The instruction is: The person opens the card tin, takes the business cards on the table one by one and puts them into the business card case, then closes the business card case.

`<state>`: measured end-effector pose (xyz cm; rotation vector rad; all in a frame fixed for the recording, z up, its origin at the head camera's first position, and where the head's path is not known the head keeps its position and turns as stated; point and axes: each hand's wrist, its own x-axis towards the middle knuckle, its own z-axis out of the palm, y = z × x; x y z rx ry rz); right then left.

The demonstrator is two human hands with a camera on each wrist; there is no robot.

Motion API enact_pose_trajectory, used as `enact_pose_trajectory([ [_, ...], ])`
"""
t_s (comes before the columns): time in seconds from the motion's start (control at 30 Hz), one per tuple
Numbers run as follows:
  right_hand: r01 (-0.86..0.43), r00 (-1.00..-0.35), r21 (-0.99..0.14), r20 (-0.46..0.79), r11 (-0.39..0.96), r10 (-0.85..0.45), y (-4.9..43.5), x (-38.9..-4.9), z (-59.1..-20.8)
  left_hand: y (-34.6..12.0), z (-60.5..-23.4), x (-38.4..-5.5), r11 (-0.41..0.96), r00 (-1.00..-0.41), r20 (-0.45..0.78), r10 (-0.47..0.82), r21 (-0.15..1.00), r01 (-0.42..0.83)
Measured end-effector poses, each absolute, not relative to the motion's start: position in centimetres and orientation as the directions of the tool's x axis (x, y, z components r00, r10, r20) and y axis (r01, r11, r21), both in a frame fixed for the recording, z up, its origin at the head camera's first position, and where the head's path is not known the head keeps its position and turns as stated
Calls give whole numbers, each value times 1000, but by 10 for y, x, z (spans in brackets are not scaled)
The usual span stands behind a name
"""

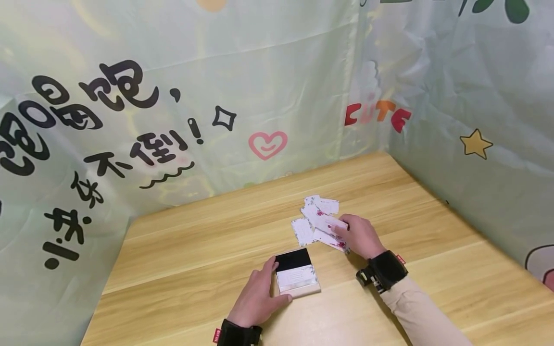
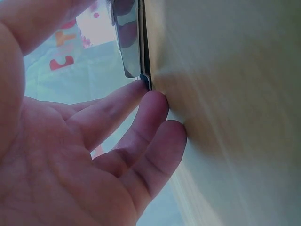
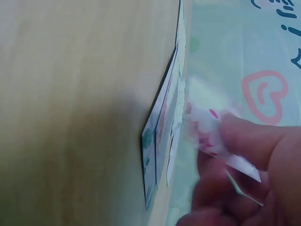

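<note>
A small card case (image 1: pixel 294 260) lies opened flat on the table, its far half black inside and a white printed card (image 1: pixel 296 276) in its near half. My left hand (image 1: pixel 256 297) holds the case at its left side, thumb at the near edge and forefinger by the far corner. In the left wrist view the case's shiny metal edge (image 2: pixel 128 44) meets a fingertip. Right of the case, my right hand (image 1: pixel 364 235) pinches a white card with red flowers (image 3: pixel 207 129) between thumb and fingers, over several loose cards (image 1: pixel 303 231) spread on the table.
The wooden table (image 1: pixel 195 259) runs back to a printed cloth wall (image 1: pixel 277 86), with another cloth wall (image 1: pixel 476 192) along the right. Both wrists wear black straps with cameras, the right one (image 1: pixel 386 270) close above the table.
</note>
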<state>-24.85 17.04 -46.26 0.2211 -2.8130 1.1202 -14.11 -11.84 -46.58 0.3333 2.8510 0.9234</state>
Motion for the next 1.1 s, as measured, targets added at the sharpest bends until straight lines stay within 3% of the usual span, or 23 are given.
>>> enact_pose_trajectory([
  [0.47,-222,-975,-685,170,694,-145,165,-251,-467,-118,-465,-140,794,-968,-49,245,584,171],
  [0.73,-198,-978,-708,102,678,-179,163,-250,-466,-118,-465,-142,798,-968,-54,247,578,171],
  [0.87,-283,-949,-756,132,591,-286,157,-247,-469,-119,-465,-141,799,-967,-57,247,577,170],
  [1.1,-385,-822,-858,152,340,-549,136,-235,-474,-119,-463,-141,799,-968,-53,245,577,170],
])
